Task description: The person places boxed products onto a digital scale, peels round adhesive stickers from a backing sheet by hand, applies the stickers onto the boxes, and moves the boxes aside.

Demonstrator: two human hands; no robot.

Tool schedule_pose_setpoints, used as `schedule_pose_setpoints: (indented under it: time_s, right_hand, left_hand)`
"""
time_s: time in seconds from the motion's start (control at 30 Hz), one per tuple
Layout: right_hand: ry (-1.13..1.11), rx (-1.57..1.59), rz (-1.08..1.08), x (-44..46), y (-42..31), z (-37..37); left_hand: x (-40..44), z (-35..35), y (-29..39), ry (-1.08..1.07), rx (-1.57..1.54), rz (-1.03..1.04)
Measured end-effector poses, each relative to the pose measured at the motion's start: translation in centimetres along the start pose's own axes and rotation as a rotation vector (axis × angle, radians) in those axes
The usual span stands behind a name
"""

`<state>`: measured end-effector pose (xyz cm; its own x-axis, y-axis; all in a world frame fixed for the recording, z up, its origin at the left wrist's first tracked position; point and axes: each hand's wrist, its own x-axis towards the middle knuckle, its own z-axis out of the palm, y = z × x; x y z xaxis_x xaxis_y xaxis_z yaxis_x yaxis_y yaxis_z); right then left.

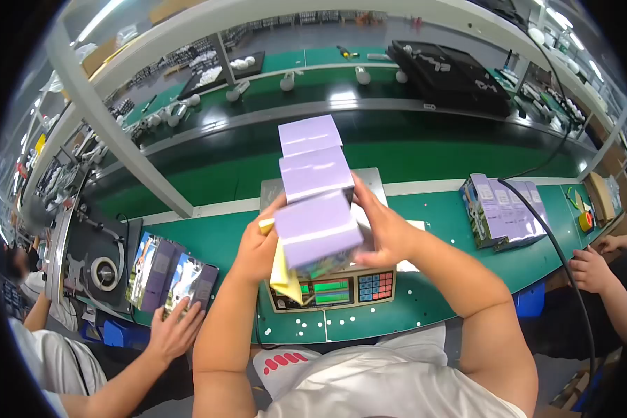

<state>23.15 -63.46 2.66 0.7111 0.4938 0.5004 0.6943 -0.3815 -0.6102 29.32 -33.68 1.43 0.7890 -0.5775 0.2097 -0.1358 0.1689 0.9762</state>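
Observation:
Three purple boxes stand in a row above a weighing scale (pixel 375 287) with a keypad and a green display. The nearest purple box (pixel 318 230) is between my two hands. My left hand (pixel 259 240) presses its left side and also holds a yellow cloth or paper (pixel 283 274). On the right, my right hand (pixel 386 226) curves round the same box, its fingertips partly hidden. Behind it are the middle box (pixel 316 172) and the far box (pixel 310 136).
Purple boxes (pixel 515 212) stand on the green bench at right, near another person's hands (pixel 590 269). At left, a co-worker's hand (pixel 176 331) touches more boxes (pixel 153 272). A tape roll (pixel 104 274) lies beyond. A black cable (pixel 561 258) crosses the right side.

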Motion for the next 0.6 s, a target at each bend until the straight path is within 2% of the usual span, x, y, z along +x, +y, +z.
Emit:
schedule_pose_setpoints:
  time_s: [0.1,0.17,0.23,0.3,0.33,0.4,0.57,0.6]
  right_hand:
    - [0.026,-0.058,-0.002,-0.7,-1.1,0.5]
    - [0.051,-0.063,0.027,-0.5,-1.8,0.2]
    - [0.182,-0.114,0.033,-0.9,-3.4,0.2]
    - [0.239,-0.136,0.048,-1.4,-6.1,-0.4]
    - [0.285,-0.146,0.059,-1.7,-7.6,-0.9]
    - [0.378,-0.165,0.075,-1.5,-10.9,-2.3]
    - [0.176,0.075,0.116,4.0,-20.5,-7.7]
    - [0.218,0.110,0.147,6.1,-22.1,-8.3]
  left_hand:
    - [0.2,-1.0,1.0,0.000,0.086,-0.006]
    - [-0.7,-1.3,1.4,0.124,0.068,0.062]
    - [-2.7,-1.1,3.4,0.185,0.053,0.048]
    - [-4.4,-1.0,6.8,0.482,0.142,0.042]
    - [-5.5,-1.2,9.0,0.485,0.140,0.036]
    - [-7.7,-1.2,14.1,0.498,0.328,-0.055]
    - [-7.1,2.5,28.2,0.406,0.562,-0.040]
    - [-6.4,3.4,30.1,0.333,0.608,-0.003]
